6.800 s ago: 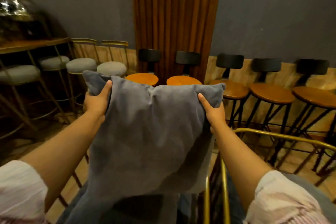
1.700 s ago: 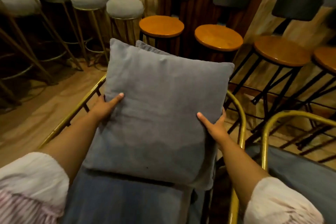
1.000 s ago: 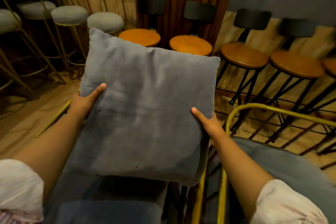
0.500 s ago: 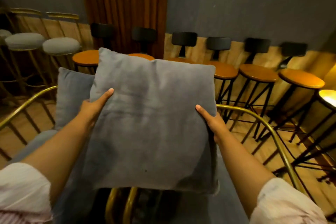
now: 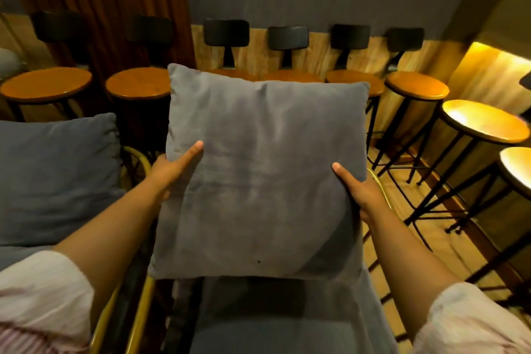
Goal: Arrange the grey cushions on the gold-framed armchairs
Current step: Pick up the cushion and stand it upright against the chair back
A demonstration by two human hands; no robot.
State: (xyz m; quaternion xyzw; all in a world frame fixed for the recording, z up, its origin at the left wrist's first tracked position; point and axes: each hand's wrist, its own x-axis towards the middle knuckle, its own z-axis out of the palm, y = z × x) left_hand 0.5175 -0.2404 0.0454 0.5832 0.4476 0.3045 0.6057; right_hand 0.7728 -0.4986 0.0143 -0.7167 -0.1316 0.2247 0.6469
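Dim bar room, stools (image 5: 416, 89) along far wall. Left hand (image 5: 172, 169) and right hand (image 5: 356, 190) clasp grey cushion (image 5: 258, 175) by its sides, upright above armchair seat (image 5: 287, 325). Risk: released unsupported, cushion may flop forward; second cushion (image 5: 54, 175) sits left.

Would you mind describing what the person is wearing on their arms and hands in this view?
Both hands, the left hand and the right hand, are bare: no gloves, rings or watch visible. The forearms are uncovered too. Pale, crinkled sleeves are pushed up near the elbows, the left sleeve showing faint pinkish stripes lower down, the right sleeve plainer.
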